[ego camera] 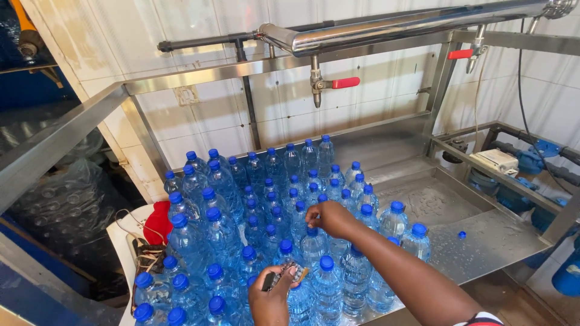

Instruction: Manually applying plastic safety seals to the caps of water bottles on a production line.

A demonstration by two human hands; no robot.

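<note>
Water bottles [284,223], clear plastic with blue caps, stand upright and packed close together on the wet steel tabletop [483,241], filling the centre and lower left of the frame. Head view: the right hand [326,218] reaches in from the lower right and closes its fingertips on the cap of one bottle [312,244] near the middle of the group, a grip from above that suits turning or pressing a cap. The left hand [273,296], at the bottom centre, is curled around a small dark object [279,278] held just above the front bottles; what that object is cannot be told. A single loose blue cap [462,235] lies apart on the bare tabletop at right. Above the bottles, in the upper centre, a steel pipe [386,27] carries taps with red levers [344,83]. A red cloth [158,222] lies at the left edge, beside the bottles.
</note>
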